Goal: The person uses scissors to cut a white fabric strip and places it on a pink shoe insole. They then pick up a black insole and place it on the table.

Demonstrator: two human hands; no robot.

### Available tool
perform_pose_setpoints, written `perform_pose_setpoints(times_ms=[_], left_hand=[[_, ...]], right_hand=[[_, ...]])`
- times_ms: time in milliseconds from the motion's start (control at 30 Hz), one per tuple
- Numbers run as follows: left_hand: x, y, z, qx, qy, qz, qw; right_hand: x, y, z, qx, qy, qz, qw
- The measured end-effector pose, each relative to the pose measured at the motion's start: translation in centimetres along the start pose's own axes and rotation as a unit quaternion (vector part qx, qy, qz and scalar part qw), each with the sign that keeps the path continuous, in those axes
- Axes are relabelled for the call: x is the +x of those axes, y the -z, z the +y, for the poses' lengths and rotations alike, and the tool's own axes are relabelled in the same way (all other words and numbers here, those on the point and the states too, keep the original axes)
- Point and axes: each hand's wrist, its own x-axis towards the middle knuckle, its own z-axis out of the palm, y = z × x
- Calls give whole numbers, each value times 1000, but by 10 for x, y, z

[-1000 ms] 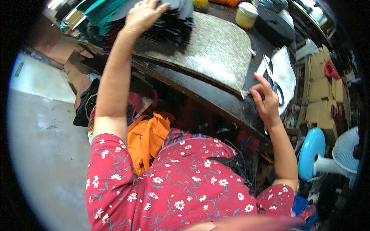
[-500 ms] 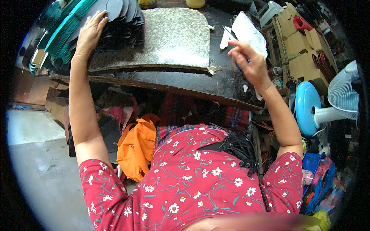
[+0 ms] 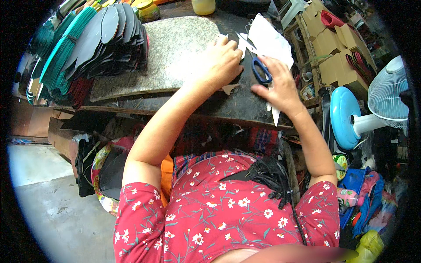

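Observation:
My left hand [image 3: 224,62] is over the right edge of a speckled grey slab [image 3: 171,44], its fingers curled down. Whatever is under those fingers is hidden. Scissors [image 3: 262,71] with dark blue handles lie on the dark table beside white paper, blades toward the far side. Right by the handles is my right hand [image 3: 280,83], with fingers and thumb apart and not closed round them; its fingertips may touch them. A stack of dark oval-ended cut pieces [image 3: 115,26] stands on the slab's left part, next to a bundle of teal sheets [image 3: 59,57].
A crumpled white sheet [image 3: 269,39] lies at the table's far right. Jars, one yellow-green [image 3: 147,11] and one pale yellow [image 3: 204,6], stand at the back. To the right are cardboard boxes [image 3: 340,55] and a fan with a blue base [image 3: 344,118].
My left hand has left the stack and moved right to the slab's edge. My right hand has let go of the scissors, which now lie on the table. The view has shifted somewhat.

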Motion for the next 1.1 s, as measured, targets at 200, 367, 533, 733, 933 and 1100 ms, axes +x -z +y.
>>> perform_pose_setpoints(times_ms=[200,367,533,733,933,1100], left_hand=[[2,-6,-8,-53,12,78,996],[-31,16,-26,-179,109,198,957],[-49,19,-58,-528,341,258,733],[-56,17,-65,-634,362,212,650],[-60,21,-55,-681,259,98,678],[-61,18,-57,-696,264,72,664]], right_hand=[[2,-1,-1,18,-43,-10,999],[3,10,-6,10,-54,-8,998],[20,21,-9,137,-66,0,988],[46,6,-31,14,-4,-125,992],[100,-8,-42,196,108,-12,975],[115,-31,-52,404,-28,-148,902]])
